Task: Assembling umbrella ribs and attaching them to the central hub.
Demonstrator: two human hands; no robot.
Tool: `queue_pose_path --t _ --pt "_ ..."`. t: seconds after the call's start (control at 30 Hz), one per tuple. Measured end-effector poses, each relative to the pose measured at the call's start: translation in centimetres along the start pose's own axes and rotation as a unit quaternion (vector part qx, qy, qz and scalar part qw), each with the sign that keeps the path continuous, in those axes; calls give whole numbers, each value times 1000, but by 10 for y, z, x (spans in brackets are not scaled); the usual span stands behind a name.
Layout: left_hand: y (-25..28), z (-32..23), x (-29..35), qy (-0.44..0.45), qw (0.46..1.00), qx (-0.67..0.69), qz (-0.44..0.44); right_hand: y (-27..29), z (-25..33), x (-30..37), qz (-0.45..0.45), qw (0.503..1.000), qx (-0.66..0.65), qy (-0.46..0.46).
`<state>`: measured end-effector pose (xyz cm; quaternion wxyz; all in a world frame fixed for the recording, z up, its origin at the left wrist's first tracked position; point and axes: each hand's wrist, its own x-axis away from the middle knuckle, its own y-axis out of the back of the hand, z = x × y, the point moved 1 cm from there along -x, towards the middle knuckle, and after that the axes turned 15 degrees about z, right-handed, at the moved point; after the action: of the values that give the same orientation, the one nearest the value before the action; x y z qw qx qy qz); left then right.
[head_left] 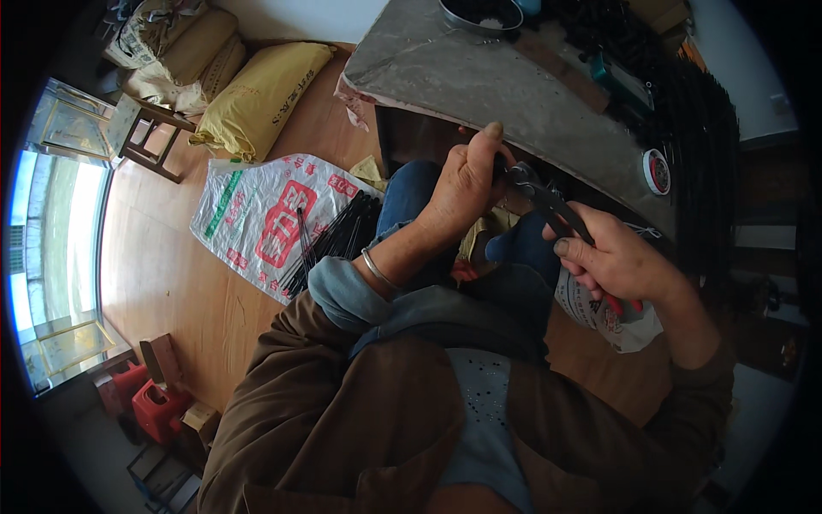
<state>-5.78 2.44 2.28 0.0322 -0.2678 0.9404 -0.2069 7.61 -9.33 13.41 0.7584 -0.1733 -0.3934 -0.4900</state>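
Observation:
My right hand (616,253) is wrapped round the handles of a pair of pliers (552,204), dark with red handle ends showing below the palm. The metal jaws point up and left and meet the fingers of my left hand (467,184). That hand is closed with its thumb up, pinching a small dark piece at the jaws; its kind is hidden by the fingers. On the floor left of my knees, a bundle of thin black rods (342,236) lies on a white printed sack (257,214).
A grey-topped table (445,68) stands ahead, bearing a metal bowl (482,24), a small round tin (657,171), a green box (621,81) and a heap of black strands (698,111). Left are a yellow sack (261,98), a wooden stool (150,141) and red containers (160,409).

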Motion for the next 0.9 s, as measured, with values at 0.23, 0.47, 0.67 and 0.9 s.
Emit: queue_pose_path --t 0.23,0.47,0.67,0.9 --pt "-6 5 -6 -21 1000 -11 -17 -3 -14 -14 -60 995 79 29" --pt "15 -19 -20 -182 970 -135 -89 20 -31 -64 -259 900 242 253" --pt "72 -208 38 -440 822 -202 -301 102 -61 -104 -413 816 393 98" --pt "241 -151 67 -222 786 -406 -410 122 -86 -114 -532 731 408 127"
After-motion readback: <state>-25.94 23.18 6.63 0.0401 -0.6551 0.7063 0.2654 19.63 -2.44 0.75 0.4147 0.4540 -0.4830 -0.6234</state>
